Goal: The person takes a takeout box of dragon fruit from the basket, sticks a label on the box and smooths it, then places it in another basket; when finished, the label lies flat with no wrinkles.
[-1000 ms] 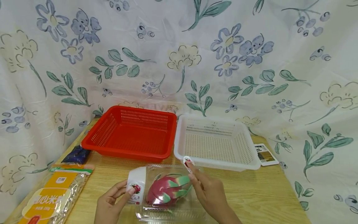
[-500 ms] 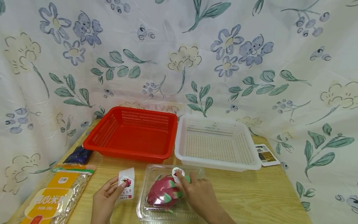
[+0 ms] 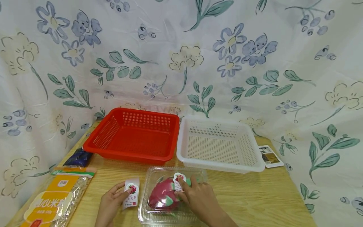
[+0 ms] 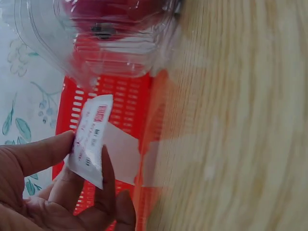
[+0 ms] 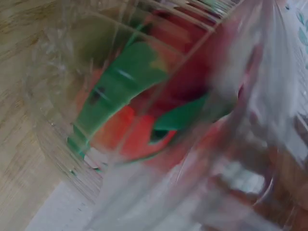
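Here's the left hand (image 3: pixel 112 199), forearm (image 3: pixel 102 219) rising from below, thumb (image 3: pixel 123 195) in front, fingers behind, a firm pinch, with the lower fingers bent loosely in the left wrist view. And over to the right hand (image 3: pixel 199 196)! Forearm slanting in from the right, back of the hand upward, index finger (image 3: pixel 185 185) reaching forward and left, thumb lower down, beneath it.

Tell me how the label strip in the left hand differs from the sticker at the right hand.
Outline: the label strip is straight-edged; the sticker has a rounded top.
Size: the label strip looks larger than the sticker.
Place: the left hand holds the label strip beside the clear container; the sticker is over that container, touched by the right hand.
Both are white with red print.
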Available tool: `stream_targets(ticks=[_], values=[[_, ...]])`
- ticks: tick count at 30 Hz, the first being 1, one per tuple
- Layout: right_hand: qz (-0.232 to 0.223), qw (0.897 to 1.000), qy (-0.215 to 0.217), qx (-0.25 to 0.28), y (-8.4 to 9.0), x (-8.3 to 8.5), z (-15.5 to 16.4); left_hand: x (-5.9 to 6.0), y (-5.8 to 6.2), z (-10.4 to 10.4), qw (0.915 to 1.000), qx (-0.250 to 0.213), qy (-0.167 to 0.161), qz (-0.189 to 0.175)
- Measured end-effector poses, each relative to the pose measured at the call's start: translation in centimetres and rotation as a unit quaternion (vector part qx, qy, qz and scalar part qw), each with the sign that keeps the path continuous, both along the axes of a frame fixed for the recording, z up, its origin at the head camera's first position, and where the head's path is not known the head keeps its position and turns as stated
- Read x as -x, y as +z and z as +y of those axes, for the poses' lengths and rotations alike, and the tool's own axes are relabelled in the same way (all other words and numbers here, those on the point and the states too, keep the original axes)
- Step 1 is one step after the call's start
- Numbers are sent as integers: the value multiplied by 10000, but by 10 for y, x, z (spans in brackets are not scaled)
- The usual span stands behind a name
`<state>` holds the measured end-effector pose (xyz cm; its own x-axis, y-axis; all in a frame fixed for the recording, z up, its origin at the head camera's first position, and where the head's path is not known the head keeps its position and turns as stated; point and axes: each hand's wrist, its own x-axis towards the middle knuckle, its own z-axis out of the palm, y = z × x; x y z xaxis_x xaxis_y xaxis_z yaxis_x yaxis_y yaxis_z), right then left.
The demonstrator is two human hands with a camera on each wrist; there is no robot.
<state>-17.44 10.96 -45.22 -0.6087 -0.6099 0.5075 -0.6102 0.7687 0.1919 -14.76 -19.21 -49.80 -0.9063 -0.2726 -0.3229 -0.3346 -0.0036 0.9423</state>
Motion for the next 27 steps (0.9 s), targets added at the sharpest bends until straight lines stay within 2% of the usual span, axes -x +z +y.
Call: stream_targets(ticks=[7, 9, 11, 14, 16, 21, 27], values=[[-1216, 9921, -183, -233, 7, 6, 5, -1, -7, 0, 9995, 232, -198, -74], [-1467, 9890, -140, -147, 8, 8, 7, -1, -8, -1, 9978, 569, -308, -141], [-1547, 9879, -63, 7, 8, 11, 8, -1, -8, -3, 9918, 1164, -496, -163], [-1296, 9911, 13, 311, 6, 18, 9, 1, -8, -5, 9757, 2079, -653, -218], [-1073, 9926, 72, 556, 3, 22, 9, 2, -9, -6, 9657, 2490, -705, -219], [-661, 9940, 214, 850, -2, 27, 7, 2, -12, -6, 9573, 2785, -698, -338], [-651, 9950, 256, 715, -9, 26, 6, -1, -9, -7, 9488, 3061, -671, -405]])
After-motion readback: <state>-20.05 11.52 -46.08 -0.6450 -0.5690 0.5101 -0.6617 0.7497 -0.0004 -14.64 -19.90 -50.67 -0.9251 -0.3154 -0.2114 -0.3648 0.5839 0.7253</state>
